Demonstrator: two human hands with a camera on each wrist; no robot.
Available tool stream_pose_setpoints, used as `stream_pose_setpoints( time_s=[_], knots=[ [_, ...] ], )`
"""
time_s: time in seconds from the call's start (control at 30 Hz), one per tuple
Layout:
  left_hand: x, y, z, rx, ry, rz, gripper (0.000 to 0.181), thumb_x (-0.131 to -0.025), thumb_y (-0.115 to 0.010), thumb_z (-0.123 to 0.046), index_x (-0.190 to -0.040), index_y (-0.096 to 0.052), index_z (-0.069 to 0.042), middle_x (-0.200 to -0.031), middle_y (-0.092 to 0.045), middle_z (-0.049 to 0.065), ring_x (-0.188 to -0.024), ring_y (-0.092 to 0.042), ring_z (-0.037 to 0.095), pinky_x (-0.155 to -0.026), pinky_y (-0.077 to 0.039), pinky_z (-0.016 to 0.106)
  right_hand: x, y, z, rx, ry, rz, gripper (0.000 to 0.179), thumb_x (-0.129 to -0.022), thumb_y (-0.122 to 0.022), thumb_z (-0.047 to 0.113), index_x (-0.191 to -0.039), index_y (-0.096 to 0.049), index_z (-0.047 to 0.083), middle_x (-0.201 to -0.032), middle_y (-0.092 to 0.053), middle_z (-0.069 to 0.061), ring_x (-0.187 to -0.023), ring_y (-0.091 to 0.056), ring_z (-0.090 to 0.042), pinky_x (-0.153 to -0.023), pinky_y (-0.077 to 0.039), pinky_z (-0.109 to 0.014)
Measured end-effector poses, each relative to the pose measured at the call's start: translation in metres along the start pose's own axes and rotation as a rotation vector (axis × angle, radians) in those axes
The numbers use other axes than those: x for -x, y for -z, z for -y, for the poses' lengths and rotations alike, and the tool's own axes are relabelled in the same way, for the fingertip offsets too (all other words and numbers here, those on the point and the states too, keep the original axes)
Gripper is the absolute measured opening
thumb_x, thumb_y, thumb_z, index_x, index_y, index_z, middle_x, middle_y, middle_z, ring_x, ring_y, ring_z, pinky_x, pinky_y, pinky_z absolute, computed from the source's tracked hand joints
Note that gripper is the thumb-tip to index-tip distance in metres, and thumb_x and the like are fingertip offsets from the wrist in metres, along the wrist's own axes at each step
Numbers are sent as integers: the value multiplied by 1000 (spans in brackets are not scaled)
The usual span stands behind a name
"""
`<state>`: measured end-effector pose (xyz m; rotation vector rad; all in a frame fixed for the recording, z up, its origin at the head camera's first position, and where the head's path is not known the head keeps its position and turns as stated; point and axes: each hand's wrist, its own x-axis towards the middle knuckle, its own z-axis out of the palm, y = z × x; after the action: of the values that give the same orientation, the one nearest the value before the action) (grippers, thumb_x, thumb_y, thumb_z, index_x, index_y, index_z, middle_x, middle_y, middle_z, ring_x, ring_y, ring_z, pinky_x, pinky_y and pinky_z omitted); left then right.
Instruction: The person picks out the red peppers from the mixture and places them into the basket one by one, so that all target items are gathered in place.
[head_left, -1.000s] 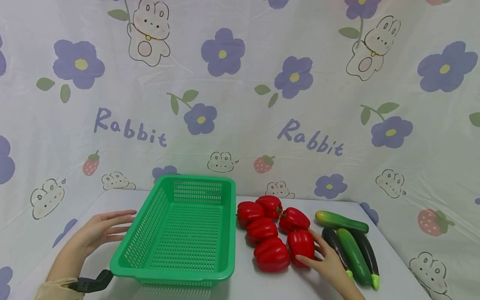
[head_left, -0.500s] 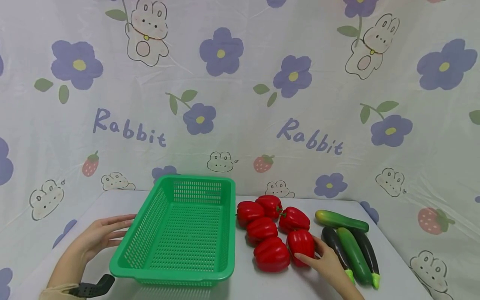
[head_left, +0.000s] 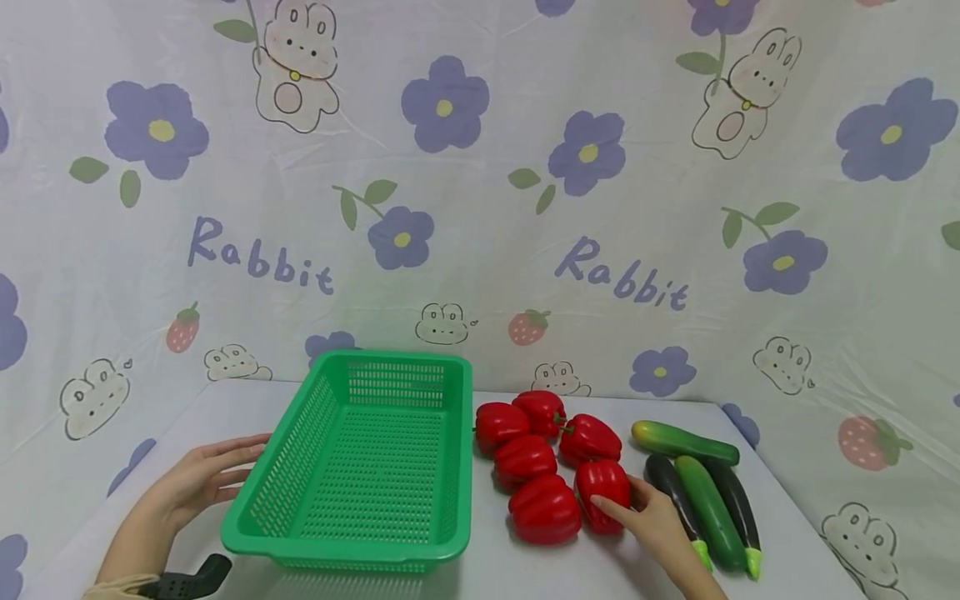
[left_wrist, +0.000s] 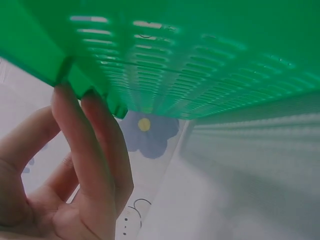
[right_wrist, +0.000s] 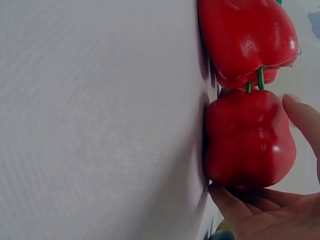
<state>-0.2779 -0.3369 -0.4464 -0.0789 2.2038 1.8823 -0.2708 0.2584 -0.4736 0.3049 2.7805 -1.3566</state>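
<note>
My right hand [head_left: 654,518] holds a red bell pepper [head_left: 602,493] at the front right of a group of several red peppers. In the right wrist view, the thumb lies along one side of this pepper and the fingers [right_wrist: 227,202] along the opposite side, while it sits on the table. At the left, my left hand [head_left: 197,482] reaches to the long side of a green plastic basket [head_left: 345,550]. Its fingertips are right at the underside of the basket's rim [left_wrist: 47,67] in the left wrist view, fingers extended and slightly bent.
Several more red peppers [head_left: 544,510] lie between basket and right hand. Right of that hand are two dark eggplants [head_left: 738,508] and two green cucumber-like vegetables [head_left: 708,512]. A patterned curtain [head_left: 480,167] hangs behind the white table [head_left: 491,575].
My right hand's fingers have drawn in against the pepper's right side, with the thumb on its front. My left hand has come slightly lower beside the basket. The peppers and basket stay in place.
</note>
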Motion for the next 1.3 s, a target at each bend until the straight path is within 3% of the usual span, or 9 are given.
stream_pose_setpoints(
  time_s=[0.2,0.4,0.6,1.0,1.3],
  knots=[
    [-2,1,5,40,-7,40,39,-99,-58,-31,-137,-57,-21,-113,-64,-23,-120,-56,15,-99,-52,41,1,2,3,8,-11,-13,96,-79,-74,57,-142,-40,-8,-136,-50,-33,-121,-52,-45,-94,-53,-52],
    [-2,6,8,125,-33,128,27,-102,-52,-28,-127,-62,-34,-113,-65,-25,-109,-60,3,-93,-53,31,-1,1,5,28,-42,-21,100,-77,-74,59,-141,-40,-9,-136,-48,-35,-122,-51,-46,-96,-51,-54],
    [-2,9,10,196,-40,197,27,-104,-47,-25,-120,-64,-40,-114,-65,-25,-107,-61,2,-92,-54,28,-3,2,9,30,-60,-15,101,-76,-74,60,-141,-40,-10,-136,-48,-35,-122,-50,-46,-97,-49,-55],
    [-2,6,15,344,-44,224,31,-105,-44,-19,-109,-69,-39,-113,-69,-19,-105,-67,6,-90,-56,26,-2,3,13,30,-64,-8,100,-76,-75,59,-140,-40,-10,-135,-49,-35,-121,-51,-45,-96,-51,-54],
    [-2,6,19,340,-59,231,33,-105,-43,-19,-109,-68,-40,-113,-69,-20,-105,-66,6,-90,-55,25,-2,2,18,46,-75,-17,93,-78,-78,48,-138,-41,-12,-132,-50,-36,-119,-50,-47,-92,-53,-54]
  ],
)
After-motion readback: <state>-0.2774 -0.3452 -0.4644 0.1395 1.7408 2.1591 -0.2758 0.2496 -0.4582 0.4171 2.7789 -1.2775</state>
